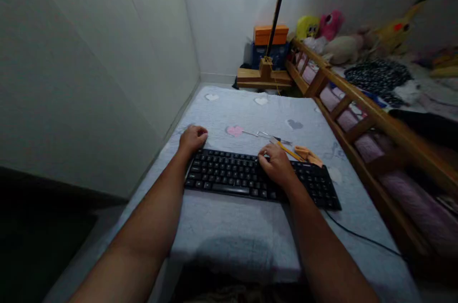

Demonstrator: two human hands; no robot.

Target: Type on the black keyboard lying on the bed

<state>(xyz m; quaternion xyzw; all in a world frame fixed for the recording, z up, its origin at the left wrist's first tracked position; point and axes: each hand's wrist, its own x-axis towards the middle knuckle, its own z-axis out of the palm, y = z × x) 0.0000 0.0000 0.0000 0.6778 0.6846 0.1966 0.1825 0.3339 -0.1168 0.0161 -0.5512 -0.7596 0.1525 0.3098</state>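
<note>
A black keyboard (pixel 231 174) lies flat on the cloth-covered table. My left hand (pixel 193 139) rests by its far left corner, fingers curled in and closed; nothing shows in them. Over the right part of the keys, my right hand (pixel 276 162) is closed, thumb and fingers drawn together near the top row. A small pale spot shows at its fingertips, too small to name. Just beyond that hand lie a yellow-handled tool (pixel 289 151), partly hidden, and a crumpled orange-tan cloth (pixel 307 155). A thin bent metal tool with a dark section (pixel 275 138) lies farther back.
A pale cloth with heart prints covers the table (pixel 229 226). The keyboard's cable (pixel 361 235) runs off to the right. A wooden bed rail (pixel 352 98) borders the right side, with plush toys behind it. At the back stand a wooden post base (pixel 265 76) and an orange box (pixel 271 35).
</note>
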